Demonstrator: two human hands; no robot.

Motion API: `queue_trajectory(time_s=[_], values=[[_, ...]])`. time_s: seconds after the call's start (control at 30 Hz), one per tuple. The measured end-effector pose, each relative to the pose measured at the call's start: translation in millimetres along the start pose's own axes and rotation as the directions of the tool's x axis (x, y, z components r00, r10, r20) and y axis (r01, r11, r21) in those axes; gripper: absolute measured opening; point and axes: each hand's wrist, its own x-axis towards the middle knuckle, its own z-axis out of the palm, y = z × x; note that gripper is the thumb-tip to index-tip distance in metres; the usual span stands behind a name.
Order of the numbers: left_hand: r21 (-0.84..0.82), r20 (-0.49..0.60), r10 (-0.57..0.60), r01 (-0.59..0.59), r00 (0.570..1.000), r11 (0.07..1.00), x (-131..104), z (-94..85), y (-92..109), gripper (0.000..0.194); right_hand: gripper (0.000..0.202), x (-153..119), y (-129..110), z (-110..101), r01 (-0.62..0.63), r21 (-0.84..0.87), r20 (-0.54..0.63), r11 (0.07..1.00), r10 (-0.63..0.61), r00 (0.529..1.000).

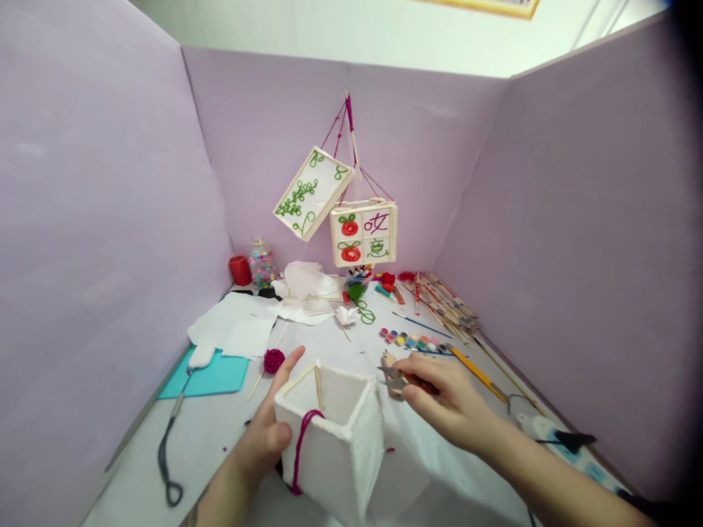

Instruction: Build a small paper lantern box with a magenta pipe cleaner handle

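In front of me is a white paper box (324, 468) with a stick frame, tilted and open at the top. Magenta yarn (299, 450) loops over its near rim and hangs down the side. My left hand (266, 432) grips the box from the left, with the thumb on its side and the index finger pointing up past the rim. To the right of the box, my right hand (444, 399) is closed on a small hand tool (394, 380) with grey metal jaws and a reddish handle. A beige object (389, 360) lies just behind those jaws, its kind unclear.
Two decorated box lanterns (365, 233) hang at the back. A magenta yarn ball (273, 360), white paper (236, 322), a glue gun (201, 359) on a turquoise pad (228, 373) lie left. Paint pots (411, 340), a yellow utility knife (477, 373) and sticks (447, 300) lie right.
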Motion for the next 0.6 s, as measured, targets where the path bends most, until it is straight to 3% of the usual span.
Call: queue_trajectory(time_s=[0.6], values=[[0.035,0.013,-0.019,0.018,1.000,0.999,-2.0,0.5,-2.1,0.132,0.026,8.7,-3.0,1.2,-0.017,0.041,0.132,0.999,0.012,0.991]])
